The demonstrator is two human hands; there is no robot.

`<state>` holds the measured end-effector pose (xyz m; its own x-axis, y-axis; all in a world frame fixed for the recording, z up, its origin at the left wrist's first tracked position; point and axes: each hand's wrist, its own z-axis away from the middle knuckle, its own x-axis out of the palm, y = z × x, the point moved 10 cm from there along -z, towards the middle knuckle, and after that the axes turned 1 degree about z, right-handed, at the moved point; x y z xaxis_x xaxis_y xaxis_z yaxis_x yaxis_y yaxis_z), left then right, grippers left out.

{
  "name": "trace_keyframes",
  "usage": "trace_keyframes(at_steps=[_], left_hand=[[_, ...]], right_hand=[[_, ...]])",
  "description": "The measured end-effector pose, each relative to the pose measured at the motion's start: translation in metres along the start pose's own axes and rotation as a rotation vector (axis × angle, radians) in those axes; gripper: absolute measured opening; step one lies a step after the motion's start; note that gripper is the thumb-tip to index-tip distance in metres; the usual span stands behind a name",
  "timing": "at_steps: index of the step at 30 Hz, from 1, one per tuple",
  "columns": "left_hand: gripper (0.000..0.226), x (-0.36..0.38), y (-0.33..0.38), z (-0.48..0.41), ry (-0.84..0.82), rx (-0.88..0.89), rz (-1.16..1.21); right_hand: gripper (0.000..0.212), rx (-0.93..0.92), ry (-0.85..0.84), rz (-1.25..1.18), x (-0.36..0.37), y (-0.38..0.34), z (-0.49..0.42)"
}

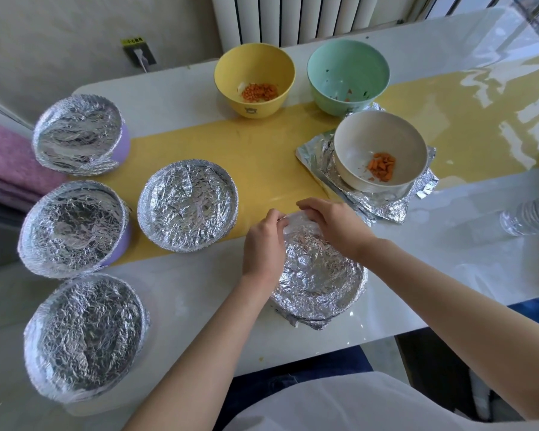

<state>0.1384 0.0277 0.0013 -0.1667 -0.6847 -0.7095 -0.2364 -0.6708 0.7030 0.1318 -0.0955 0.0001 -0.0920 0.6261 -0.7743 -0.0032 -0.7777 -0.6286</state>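
Crimping the foil [318,275], on the bench [199,293] just beneath left hand [263,244] and right hand [333,227], both pinching its far edge; next calling for gentle pinches round the rim.

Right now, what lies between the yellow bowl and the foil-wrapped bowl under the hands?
In the head view, only a bare stretch of the yellow strip lies between the yellow bowl and the foil-wrapped bowl.
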Motion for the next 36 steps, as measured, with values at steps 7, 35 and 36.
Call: trace_keyframes(at_steps=[7,35,36], left_hand=[[0.019,-0.002,-0.004,0.009,-0.002,-0.05,0.054],[0.034,-0.006,-0.005,0.034,0.056,-0.141,0.021],[0.035,-0.005,-0.005,0.035,0.045,-0.159,0.034]], right_hand=[[0.019,-0.008,0.057,-0.003,-0.005,0.003,0.006],[0.029,-0.057,-0.066,0.158,0.013,0.003,0.002],[0.03,-0.064,-0.068,0.162,0.013,0.002,0.002]])
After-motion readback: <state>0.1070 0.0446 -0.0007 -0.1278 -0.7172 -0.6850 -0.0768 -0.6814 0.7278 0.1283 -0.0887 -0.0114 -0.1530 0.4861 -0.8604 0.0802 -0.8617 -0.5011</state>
